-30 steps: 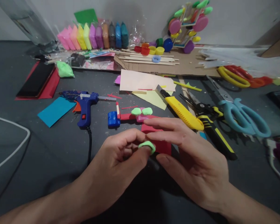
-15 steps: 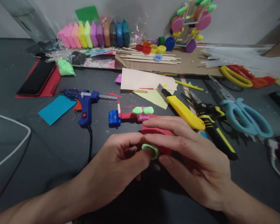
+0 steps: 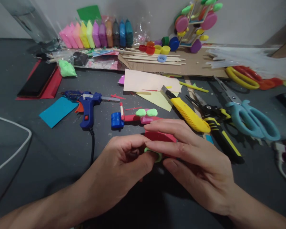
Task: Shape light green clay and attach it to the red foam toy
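Note:
A small light green clay piece (image 3: 160, 158) is pinched in my left hand (image 3: 124, 162), with the thumb pressed into its middle. My right hand (image 3: 197, 159) reaches across from the other side, fingers stretched out. One of its fingertips rests by the clay's far edge, and its thumb is a little apart. Behind the hands lies a red card (image 3: 160, 136), partly covered by my right fingers. Just beyond is a small model with a red strip (image 3: 132, 118), two green clay ovals (image 3: 152, 112) and a blue bottle-cap cylinder (image 3: 116, 121). The clay's underside is hidden.
A glue gun (image 3: 87, 106) lies at left by blue paper (image 3: 58, 111). At right are a yellow box cutter (image 3: 189, 114), pliers (image 3: 222, 140) and blue-handled scissors (image 3: 250, 119). Sticks (image 3: 154, 60) and clay packets (image 3: 101, 35) line the back.
My right hand has shifted slightly, its middle fingertip covering more of the green clay's far edge. The left hand keeps its pinch on the clay.

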A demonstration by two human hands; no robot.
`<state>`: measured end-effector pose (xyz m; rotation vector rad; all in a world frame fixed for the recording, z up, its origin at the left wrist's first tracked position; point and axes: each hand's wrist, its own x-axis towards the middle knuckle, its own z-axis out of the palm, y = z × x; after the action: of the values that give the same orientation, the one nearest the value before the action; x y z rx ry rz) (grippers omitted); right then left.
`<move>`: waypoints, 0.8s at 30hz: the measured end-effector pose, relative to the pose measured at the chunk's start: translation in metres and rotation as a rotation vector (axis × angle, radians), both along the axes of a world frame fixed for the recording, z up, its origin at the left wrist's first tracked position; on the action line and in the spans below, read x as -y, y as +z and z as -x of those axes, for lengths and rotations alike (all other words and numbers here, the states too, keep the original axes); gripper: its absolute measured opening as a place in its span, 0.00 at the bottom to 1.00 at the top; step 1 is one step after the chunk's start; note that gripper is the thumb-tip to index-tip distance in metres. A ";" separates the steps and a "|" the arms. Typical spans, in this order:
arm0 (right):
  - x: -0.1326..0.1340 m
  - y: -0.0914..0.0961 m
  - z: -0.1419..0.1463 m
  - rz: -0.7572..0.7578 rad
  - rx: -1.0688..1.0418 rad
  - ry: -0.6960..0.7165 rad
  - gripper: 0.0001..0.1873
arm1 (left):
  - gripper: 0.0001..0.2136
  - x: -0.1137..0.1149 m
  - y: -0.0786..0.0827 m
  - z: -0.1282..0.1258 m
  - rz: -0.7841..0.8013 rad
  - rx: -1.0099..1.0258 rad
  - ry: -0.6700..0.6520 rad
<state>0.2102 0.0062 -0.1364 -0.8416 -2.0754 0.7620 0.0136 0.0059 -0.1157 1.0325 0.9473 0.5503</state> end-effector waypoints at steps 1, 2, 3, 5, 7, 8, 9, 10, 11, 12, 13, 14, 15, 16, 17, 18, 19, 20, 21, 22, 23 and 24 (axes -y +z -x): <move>0.000 0.000 0.000 -0.006 0.000 0.004 0.15 | 0.10 0.000 0.000 0.000 0.000 -0.002 0.003; 0.000 0.000 0.000 -0.012 -0.002 0.008 0.14 | 0.10 0.000 -0.001 0.000 -0.001 -0.005 0.004; -0.001 0.000 0.001 -0.013 -0.004 0.009 0.14 | 0.10 0.000 -0.001 0.000 0.000 -0.006 0.001; -0.001 0.000 0.001 -0.008 -0.006 0.011 0.14 | 0.09 0.000 -0.002 0.001 -0.004 -0.011 -0.006; -0.001 0.000 0.001 -0.012 -0.010 0.018 0.14 | 0.09 0.001 -0.001 0.002 -0.005 -0.019 -0.012; -0.001 0.000 0.000 -0.005 -0.014 0.018 0.13 | 0.09 0.001 -0.001 0.002 -0.004 -0.026 -0.009; -0.001 0.000 0.000 0.013 -0.016 0.016 0.14 | 0.09 0.001 0.000 0.002 -0.001 -0.033 -0.008; -0.001 0.000 -0.001 0.034 -0.021 0.012 0.14 | 0.09 0.001 0.001 0.002 0.002 -0.041 -0.005; -0.001 0.000 -0.001 0.062 -0.021 0.007 0.15 | 0.09 0.000 0.001 0.002 0.011 -0.045 -0.009; -0.001 0.000 -0.002 0.092 -0.021 0.002 0.15 | 0.09 0.000 0.001 0.002 0.021 -0.045 -0.015; -0.001 0.000 -0.003 0.110 -0.025 -0.003 0.16 | 0.09 -0.001 0.001 0.002 0.034 -0.038 -0.023; -0.002 0.000 -0.003 0.117 -0.028 -0.005 0.17 | 0.09 -0.001 0.000 0.002 0.051 -0.021 -0.026; -0.002 0.000 -0.004 0.125 -0.028 -0.005 0.17 | 0.09 -0.002 -0.001 0.002 0.071 0.004 -0.024; -0.003 0.000 -0.004 0.129 -0.029 0.000 0.18 | 0.10 -0.002 -0.003 0.002 0.097 0.032 -0.016; -0.004 0.000 -0.004 0.129 -0.028 0.005 0.19 | 0.11 -0.002 -0.005 0.003 0.123 0.060 -0.007; -0.004 -0.001 -0.004 0.125 -0.023 0.009 0.20 | 0.12 -0.002 -0.007 0.003 0.146 0.088 0.006; -0.005 -0.001 -0.003 0.117 -0.013 0.012 0.21 | 0.12 -0.002 -0.009 0.004 0.166 0.116 0.014; -0.005 -0.002 -0.003 0.104 -0.005 0.013 0.21 | 0.13 -0.001 -0.011 0.005 0.177 0.140 0.019; -0.006 -0.002 -0.002 0.091 0.002 0.009 0.21 | 0.14 0.000 -0.013 0.005 0.180 0.160 0.021; -0.006 -0.003 -0.001 0.079 0.006 0.005 0.20 | 0.15 0.001 -0.014 0.006 0.175 0.175 0.022; -0.006 -0.003 -0.001 0.074 0.005 0.002 0.18 | 0.16 0.002 -0.015 0.007 0.167 0.186 0.022; -0.006 -0.003 0.000 0.075 0.002 0.002 0.17 | 0.16 0.003 -0.016 0.007 0.159 0.188 0.022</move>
<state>0.2102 0.0125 -0.1394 -0.8814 -2.0602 0.8445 0.0064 0.0034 -0.1317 0.8134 0.8227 0.5709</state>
